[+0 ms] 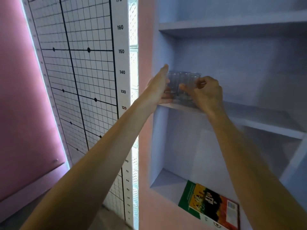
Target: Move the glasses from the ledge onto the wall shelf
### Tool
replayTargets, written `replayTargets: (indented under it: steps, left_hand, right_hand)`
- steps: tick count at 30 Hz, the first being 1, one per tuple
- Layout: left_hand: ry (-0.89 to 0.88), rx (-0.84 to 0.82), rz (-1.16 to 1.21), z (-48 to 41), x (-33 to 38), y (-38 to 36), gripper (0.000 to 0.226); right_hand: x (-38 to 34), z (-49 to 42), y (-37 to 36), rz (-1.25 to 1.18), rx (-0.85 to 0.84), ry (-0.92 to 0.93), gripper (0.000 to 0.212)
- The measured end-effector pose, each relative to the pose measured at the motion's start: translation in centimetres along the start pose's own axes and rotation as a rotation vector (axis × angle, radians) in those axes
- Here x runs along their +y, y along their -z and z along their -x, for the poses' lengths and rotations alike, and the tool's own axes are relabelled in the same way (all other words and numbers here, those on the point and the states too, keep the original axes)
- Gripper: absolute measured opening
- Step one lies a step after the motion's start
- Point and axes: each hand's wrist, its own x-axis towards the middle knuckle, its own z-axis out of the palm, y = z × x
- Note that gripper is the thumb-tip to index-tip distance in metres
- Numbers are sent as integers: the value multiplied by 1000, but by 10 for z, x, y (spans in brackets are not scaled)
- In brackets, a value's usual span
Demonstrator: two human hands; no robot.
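Clear drinking glasses (181, 83) stand close together at the left end of the middle wall shelf (249, 120), near the alcove's left wall. My left hand (159, 87) wraps the leftmost glass from the left side, thumb up by its rim. My right hand (206, 93) grips the rightmost glass, fingers curled around its front. The glasses rest at the shelf's front edge. How many glasses there are is hard to tell through the blur and my hands.
The alcove has an upper shelf (232, 25) above and a lower shelf holding a green and orange book (209, 206). Left of the alcove hangs a gridded height chart (83, 72) beside a bright window strip (133, 80) and a pink wall (16, 97).
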Motion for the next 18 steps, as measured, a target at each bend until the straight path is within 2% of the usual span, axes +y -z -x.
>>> replayTargets:
  steps: [18]
  left_hand:
    - [-22,-119,-63,-42,-20,19,51]
  right_hand:
    - [-4,-2,-17,96,97,-60,62]
